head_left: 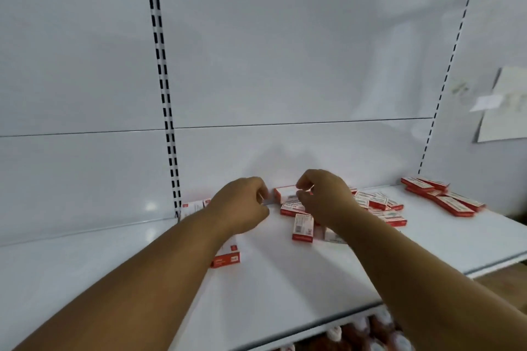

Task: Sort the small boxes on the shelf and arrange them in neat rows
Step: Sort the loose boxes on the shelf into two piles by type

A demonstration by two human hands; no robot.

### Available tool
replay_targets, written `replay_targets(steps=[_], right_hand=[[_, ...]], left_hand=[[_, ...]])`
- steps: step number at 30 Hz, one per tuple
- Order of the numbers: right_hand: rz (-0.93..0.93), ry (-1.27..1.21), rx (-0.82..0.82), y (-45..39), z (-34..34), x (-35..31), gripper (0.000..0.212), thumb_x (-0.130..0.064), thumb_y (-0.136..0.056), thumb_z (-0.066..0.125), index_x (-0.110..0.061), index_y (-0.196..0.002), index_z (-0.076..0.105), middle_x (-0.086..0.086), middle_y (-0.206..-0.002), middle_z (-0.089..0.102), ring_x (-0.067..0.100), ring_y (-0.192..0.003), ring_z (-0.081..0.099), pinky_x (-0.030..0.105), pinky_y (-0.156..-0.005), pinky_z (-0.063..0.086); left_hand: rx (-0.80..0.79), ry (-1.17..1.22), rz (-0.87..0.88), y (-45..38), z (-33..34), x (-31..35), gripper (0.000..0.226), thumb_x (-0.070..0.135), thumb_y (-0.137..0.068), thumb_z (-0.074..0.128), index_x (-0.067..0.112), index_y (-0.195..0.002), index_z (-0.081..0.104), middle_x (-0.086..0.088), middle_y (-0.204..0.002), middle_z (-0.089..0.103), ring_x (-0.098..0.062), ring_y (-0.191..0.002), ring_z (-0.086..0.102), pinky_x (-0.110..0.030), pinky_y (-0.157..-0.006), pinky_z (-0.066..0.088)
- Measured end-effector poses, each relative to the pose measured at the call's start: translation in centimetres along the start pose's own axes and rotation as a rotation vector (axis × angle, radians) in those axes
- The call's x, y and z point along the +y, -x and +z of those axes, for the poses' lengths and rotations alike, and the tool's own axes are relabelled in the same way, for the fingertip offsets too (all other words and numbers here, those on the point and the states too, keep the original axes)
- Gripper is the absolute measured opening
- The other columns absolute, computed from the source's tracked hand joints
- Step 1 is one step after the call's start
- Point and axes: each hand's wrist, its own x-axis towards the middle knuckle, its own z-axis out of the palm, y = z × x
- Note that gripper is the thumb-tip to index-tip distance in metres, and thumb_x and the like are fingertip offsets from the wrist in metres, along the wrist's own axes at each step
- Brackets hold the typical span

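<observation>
Right now the red-and-white box (285, 194) stands against the back edge of the shelf (285, 279), long axis along that edge, pinched at its right end by the right hand (322, 196), nearer than the left hand (242, 205), which is curled just beside its left end, hold unclear.

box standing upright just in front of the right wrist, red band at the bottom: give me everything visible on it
The small box is a white carton, cardboard by the look of it, with a red band along its bottom edge and red trim at the top. Its facing panel carries a dark barcode-like patch and print too blurred to read. It stands on end on the white shelf, slightly tilted, apart from the loose pile behind it. The right hand's wrist passes close beside it; contact cannot be told. Another white box sits right next to it, partly hidden by the forearm.
</observation>
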Motion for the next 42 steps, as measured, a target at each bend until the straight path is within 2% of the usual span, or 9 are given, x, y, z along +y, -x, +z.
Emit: replay_targets(steps=[7,10,14,20,25,31,35,38,42], right_hand=[[0.065,0.394,-0.380,-0.9,-2.4,4.7,0.029,-0.037,-0.090,0.049,-0.031,-0.116,0.059,-0.002,-0.101,0.063,0.021,-0.093,0.052,0.035,-0.082,0.046],[-0.065,0.393,-0.341,-1.3,-2.4,6.0,0.030,-0.029,-0.088,0.051,-0.028,-0.116,0.061,0.001,-0.109,0.064,0.024,-0.105,0.051,0.035,-0.085,0.041],[-0.158,0.026,-0.239,-2.1,-3.2,8.4,0.050,-0.021,-0.079,0.067,-0.026,-0.128,0.055,-0.005,-0.113,0.065,0.018,-0.105,0.055,0.034,-0.088,0.049],[-0.240,-0.289,-0.216,-3.1,-3.6,12.1,0.049,-0.006,-0.077,0.067,-0.040,-0.109,0.052,-0.016,-0.089,0.064,-0.003,-0.079,0.060,0.013,-0.068,0.048],[-0.217,-0.398,-0.205,-3.5,-3.6,13.1,0.039,-0.012,-0.082,0.069,-0.038,-0.110,0.056,-0.015,-0.102,0.064,-0.004,-0.079,0.062,0.008,-0.061,0.047],[-0.105,0.192,-0.344,-3.1,-5.2,13.9,0.039,-0.041,-0.093,0.048,-0.028,-0.130,0.054,-0.001,-0.115,0.062,0.021,-0.108,0.050,0.039,-0.092,0.046],[-0.133,0.151,-0.317,-2.9,-5.2,13.6,0.036,-0.037,-0.092,0.049,-0.032,-0.128,0.054,-0.003,-0.112,0.062,0.018,-0.097,0.042,0.039,-0.093,0.036],[-0.156,0.068,-0.290,-3.0,-4.7,13.8,0.048,-0.029,-0.087,0.060,-0.031,-0.135,0.050,-0.006,-0.122,0.059,0.016,-0.106,0.051,0.036,-0.095,0.045],[-0.110,-0.188,-0.239,-2.6,-4.3,13.3,0.035,-0.019,-0.088,0.062,-0.032,-0.121,0.062,-0.010,-0.109,0.062,0.007,-0.087,0.062,0.019,-0.067,0.051]], left_hand=[[-0.127,-0.023,0.019,-3.6,3.1,3.8,0.033,0.008,-0.083,0.057,0.030,-0.107,0.061,0.009,-0.108,0.064,-0.011,-0.094,0.058,-0.026,-0.077,0.049],[-0.132,-0.010,0.005,-4.7,4.5,5.4,0.034,0.009,-0.084,0.056,0.031,-0.111,0.060,0.009,-0.114,0.063,-0.010,-0.096,0.058,-0.022,-0.074,0.046],[-0.137,0.035,-0.023,-6.0,5.6,7.7,0.042,0.020,-0.087,0.062,0.030,-0.128,0.054,0.012,-0.120,0.060,-0.010,-0.099,0.061,-0.027,-0.080,0.052],[-0.083,-0.017,-0.068,-6.8,7.4,9.4,0.027,0.029,-0.081,0.075,0.032,-0.106,0.066,0.013,-0.093,0.063,-0.003,-0.079,0.060,-0.021,-0.065,0.047],[0.020,-0.093,-0.076,-6.6,8.9,10.2,0.009,0.035,-0.084,0.069,0.035,-0.093,0.065,0.015,-0.089,0.057,-0.003,-0.080,0.056,-0.024,-0.066,0.044],[0.168,0.104,-0.314,-6.5,8.9,10.2,0.007,0.034,-0.089,0.066,0.031,-0.095,0.063,0.014,-0.090,0.064,-0.006,-0.080,0.063,-0.028,-0.066,0.049],[0.199,0.284,-0.399,-6.1,9.8,10.6,0.012,0.028,-0.087,0.069,0.032,-0.096,0.061,0.012,-0.091,0.069,-0.006,-0.077,0.068,-0.027,-0.062,0.054],[0.213,0.399,-0.425,-5.8,10.4,10.6,0.020,0.019,-0.087,0.069,0.029,-0.102,0.062,0.009,-0.096,0.071,-0.009,-0.082,0.070,-0.035,-0.074,0.060],[0.246,0.599,-0.424,-5.5,10.0,10.2,0.031,0.010,-0.089,0.065,0.025,-0.116,0.060,0.003,-0.100,0.072,-0.014,-0.079,0.073,-0.034,-0.069,0.061]])
